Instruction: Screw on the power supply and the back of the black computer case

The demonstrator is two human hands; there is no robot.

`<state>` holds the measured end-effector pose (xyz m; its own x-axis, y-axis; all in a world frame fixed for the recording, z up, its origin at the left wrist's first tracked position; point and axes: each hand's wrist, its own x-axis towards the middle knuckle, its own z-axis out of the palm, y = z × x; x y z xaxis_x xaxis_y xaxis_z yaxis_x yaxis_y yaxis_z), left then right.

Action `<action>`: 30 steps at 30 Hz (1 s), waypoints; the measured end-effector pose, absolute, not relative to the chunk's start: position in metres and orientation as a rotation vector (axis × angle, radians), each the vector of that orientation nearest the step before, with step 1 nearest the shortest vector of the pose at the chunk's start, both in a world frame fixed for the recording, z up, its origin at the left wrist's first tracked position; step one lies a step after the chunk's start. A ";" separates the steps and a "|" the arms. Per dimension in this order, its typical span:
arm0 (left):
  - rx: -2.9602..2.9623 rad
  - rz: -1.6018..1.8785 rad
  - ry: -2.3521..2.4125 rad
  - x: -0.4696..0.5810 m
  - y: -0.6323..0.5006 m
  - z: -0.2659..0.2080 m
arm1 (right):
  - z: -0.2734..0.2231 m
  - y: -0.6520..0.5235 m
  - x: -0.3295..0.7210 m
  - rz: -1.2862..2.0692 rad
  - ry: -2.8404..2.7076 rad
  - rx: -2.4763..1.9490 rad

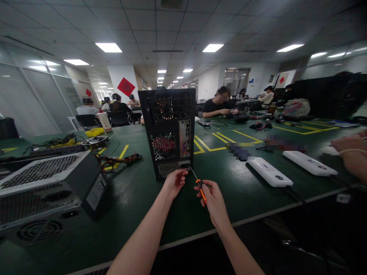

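Observation:
A black computer case stands upright with its rear side facing me. Its power supply shows at the bottom as a perforated panel with a socket. In my right hand is an orange-and-black screwdriver, its thin shaft slanting up to the lower right corner of the case. My left hand is just below the socket, thumb and fingertips drawn together close to the panel. Whatever those fingers may hold is too small to make out.
A loose grey power supply unit lies at left, its bundled cables beside it. Two white power banks lie at right, close to another person's hand. Across the green table sits a person in black.

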<state>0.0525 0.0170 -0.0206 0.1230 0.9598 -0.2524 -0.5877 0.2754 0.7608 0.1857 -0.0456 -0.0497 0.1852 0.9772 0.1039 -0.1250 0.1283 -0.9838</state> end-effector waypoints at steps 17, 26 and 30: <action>0.595 1.215 0.837 0.051 0.018 -0.022 | -0.041 -0.052 0.186 1.159 -1.013 -1.012; 0.617 1.208 0.882 0.052 0.018 -0.019 | -0.046 -0.050 0.187 1.146 -1.064 -1.002; 0.638 1.205 0.931 0.052 0.018 -0.018 | -0.046 -0.050 0.186 1.193 -0.964 -0.985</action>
<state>0.0524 0.0176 -0.0181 0.0807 0.9630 -0.2571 -0.4920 0.2629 0.8300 0.1863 -0.0499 -0.0459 0.1150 0.9909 0.0701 -0.2769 0.0997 -0.9557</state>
